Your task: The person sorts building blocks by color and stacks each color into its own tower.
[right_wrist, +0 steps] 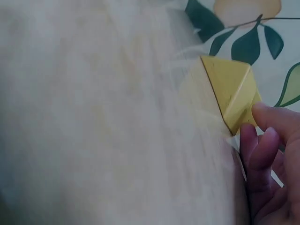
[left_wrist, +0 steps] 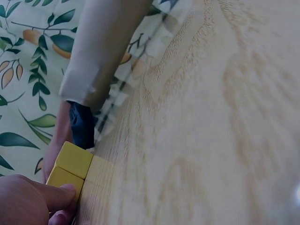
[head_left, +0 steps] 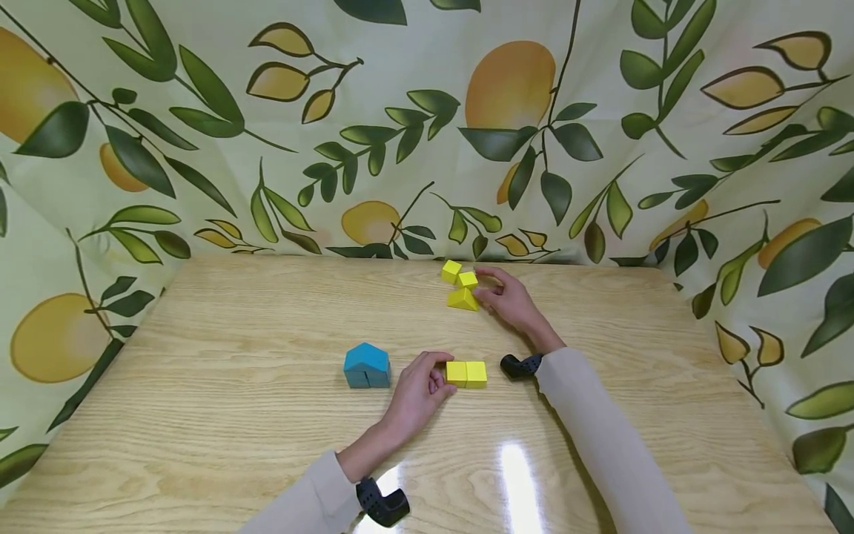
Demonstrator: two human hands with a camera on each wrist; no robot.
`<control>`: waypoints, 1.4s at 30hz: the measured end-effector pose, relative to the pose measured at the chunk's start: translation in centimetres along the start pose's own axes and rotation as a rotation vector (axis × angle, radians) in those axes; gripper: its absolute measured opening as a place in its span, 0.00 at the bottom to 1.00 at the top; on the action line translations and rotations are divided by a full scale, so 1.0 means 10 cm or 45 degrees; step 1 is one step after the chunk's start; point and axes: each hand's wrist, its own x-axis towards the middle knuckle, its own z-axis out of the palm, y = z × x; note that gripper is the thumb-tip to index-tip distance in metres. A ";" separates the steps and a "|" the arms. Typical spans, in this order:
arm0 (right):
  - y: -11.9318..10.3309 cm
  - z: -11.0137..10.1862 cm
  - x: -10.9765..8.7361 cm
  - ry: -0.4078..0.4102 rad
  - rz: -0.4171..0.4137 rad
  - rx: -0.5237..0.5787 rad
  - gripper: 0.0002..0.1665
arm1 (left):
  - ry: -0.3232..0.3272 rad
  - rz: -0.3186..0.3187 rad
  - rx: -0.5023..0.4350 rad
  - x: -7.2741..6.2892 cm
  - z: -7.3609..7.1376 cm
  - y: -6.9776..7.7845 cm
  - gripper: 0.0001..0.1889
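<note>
Two yellow cubes (head_left: 476, 374) stand side by side in the middle of the table. The left hand (head_left: 416, 389) pinches the left cube (head_left: 457, 374) between thumb and finger; the left wrist view shows the thumb (left_wrist: 65, 192) against it. Farther back, the right hand (head_left: 510, 300) reaches to a small yellow group, its finger and thumb spread beside a yellow cube (head_left: 468, 280) and a yellow triangular block (head_left: 462, 299). In the right wrist view the triangular block (right_wrist: 228, 84) partly hides what the fingertips touch. Another yellow cube (head_left: 451, 271) lies behind.
A blue house-shaped stack of blocks (head_left: 367, 365) stands left of the left hand. The wooden table (head_left: 253, 371) ends at a leaf-patterned cloth (head_left: 400, 170) close behind the yellow group. Dark straps (head_left: 382, 503) circle both wrists.
</note>
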 end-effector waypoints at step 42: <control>0.02 0.03 -0.21 0.321 -0.124 0.136 0.26 | 0.006 0.013 -0.004 0.01 0.00 -0.03 0.22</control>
